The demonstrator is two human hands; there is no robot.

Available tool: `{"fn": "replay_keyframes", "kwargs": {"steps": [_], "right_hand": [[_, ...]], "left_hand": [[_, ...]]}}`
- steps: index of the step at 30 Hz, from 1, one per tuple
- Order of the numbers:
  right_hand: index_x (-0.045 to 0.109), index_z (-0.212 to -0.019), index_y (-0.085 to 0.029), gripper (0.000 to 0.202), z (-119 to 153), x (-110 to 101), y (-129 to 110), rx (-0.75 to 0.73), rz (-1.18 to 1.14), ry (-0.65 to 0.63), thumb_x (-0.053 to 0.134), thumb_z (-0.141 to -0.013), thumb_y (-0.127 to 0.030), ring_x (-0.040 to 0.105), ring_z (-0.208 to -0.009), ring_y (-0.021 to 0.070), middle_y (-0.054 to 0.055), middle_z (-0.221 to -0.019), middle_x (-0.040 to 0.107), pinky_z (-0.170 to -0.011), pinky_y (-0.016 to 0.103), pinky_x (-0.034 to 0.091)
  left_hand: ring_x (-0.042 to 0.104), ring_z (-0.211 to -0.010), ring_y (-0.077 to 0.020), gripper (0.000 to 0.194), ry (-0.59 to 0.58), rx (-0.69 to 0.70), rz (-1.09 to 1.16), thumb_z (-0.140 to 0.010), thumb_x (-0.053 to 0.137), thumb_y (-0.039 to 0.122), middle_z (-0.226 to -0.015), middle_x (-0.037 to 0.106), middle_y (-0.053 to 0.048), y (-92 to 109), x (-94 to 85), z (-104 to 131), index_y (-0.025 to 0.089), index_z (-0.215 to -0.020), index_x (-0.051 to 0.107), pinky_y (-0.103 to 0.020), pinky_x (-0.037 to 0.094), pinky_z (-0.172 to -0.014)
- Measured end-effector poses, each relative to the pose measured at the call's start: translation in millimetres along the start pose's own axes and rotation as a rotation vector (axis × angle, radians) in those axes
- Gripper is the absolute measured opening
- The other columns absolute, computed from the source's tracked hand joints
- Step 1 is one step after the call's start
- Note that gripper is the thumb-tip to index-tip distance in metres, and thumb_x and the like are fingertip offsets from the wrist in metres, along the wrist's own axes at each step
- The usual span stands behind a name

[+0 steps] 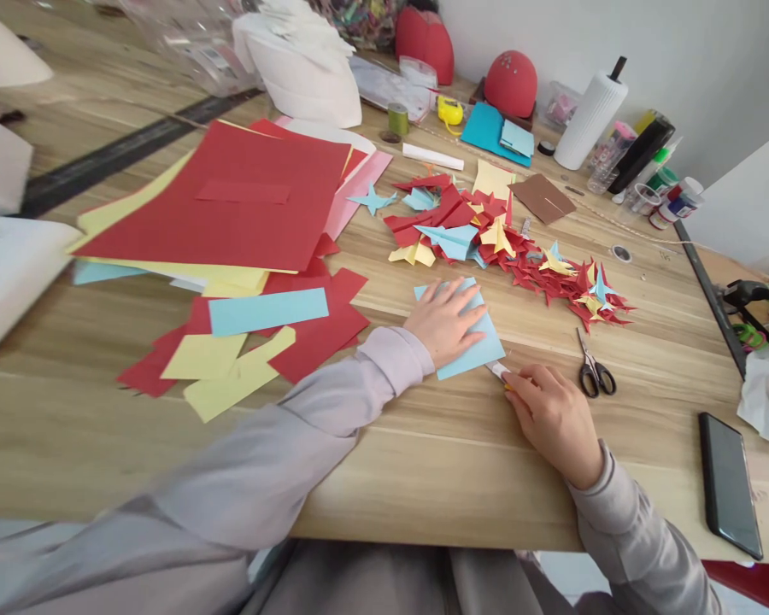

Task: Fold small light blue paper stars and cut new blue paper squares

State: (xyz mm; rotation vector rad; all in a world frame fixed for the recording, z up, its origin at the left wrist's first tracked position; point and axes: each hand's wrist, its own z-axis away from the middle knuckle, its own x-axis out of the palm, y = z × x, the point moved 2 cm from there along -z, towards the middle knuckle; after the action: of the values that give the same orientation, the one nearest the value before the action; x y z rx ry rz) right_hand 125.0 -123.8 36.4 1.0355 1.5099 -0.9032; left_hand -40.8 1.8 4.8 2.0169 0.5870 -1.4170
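My left hand (pixel 447 320) lies flat with fingers spread, pressing a light blue sheet of paper (pixel 487 338) against the table. Closed around the handle of a utility knife (pixel 498 369) is my right hand (pixel 554 418). The knife's tip is at the sheet's lower right edge; most of its handle is hidden in my fingers. Black-handled scissors (pixel 593 369) lie to the right of that hand. Beyond the blue sheet is a heap of folded paper stars (pixel 525 248) in red, blue and yellow.
Large red sheets (pixel 231 213) are stacked at the left, with a blue strip (pixel 269 312) and yellow pieces (pixel 231 384) in front. A phone (pixel 730 483) lies near the right front edge. A yellow tape measure (pixel 449 111) and a white cylinder (pixel 590 120) stand toward the wall.
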Motion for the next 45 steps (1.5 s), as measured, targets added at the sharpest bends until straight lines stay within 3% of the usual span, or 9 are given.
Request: {"fn": "replay_keyframes", "kwargs": {"steps": [4,10,19,45], "right_hand": [[0.066,-0.100,-0.020,0.021,0,-1,-1,0.067,0.060,0.017,0.051,-0.086,-0.019,0.054,-0.074,0.0172,0.007,-0.080,0.061,-0.063,0.027,0.039],[0.066,-0.099,-0.021,0.021,4,-2,-2,0.145,0.139,0.014,0.050,-0.086,-0.020,0.051,-0.068,0.0173,0.007,-0.074,0.057,-0.059,0.028,0.036],[0.064,-0.103,-0.017,0.023,2,5,-9,0.100,0.118,0.027,0.048,-0.088,-0.020,0.051,-0.071,0.0182,0.007,-0.074,0.056,-0.059,0.029,0.037],[0.066,-0.100,-0.021,0.023,-1,4,-7,0.143,0.149,0.021,0.046,-0.087,-0.019,0.049,-0.068,0.0177,0.007,-0.072,0.053,-0.056,0.028,0.032]], "left_hand": [[0.021,-0.135,-0.0353,0.054,-0.090,-0.013,-0.010,-0.088,0.036,0.051,-0.146,0.033,-0.009,9,10.7,0,0.025,-0.134,0.042,-0.059,0.013,-0.106],[0.020,-0.136,-0.0354,0.055,-0.096,-0.019,-0.019,-0.087,0.034,0.053,-0.146,0.032,-0.009,7,8.9,1,0.026,-0.135,0.041,-0.059,0.012,-0.106],[0.016,-0.136,-0.0377,0.055,-0.077,-0.036,-0.010,-0.086,0.037,0.053,-0.147,0.031,-0.007,9,10.9,2,0.028,-0.136,0.039,-0.064,0.008,-0.104],[0.014,-0.137,-0.0375,0.056,-0.112,-0.032,-0.035,-0.088,0.032,0.053,-0.148,0.028,-0.008,10,9.6,3,0.027,-0.138,0.036,-0.063,0.006,-0.104]]}}
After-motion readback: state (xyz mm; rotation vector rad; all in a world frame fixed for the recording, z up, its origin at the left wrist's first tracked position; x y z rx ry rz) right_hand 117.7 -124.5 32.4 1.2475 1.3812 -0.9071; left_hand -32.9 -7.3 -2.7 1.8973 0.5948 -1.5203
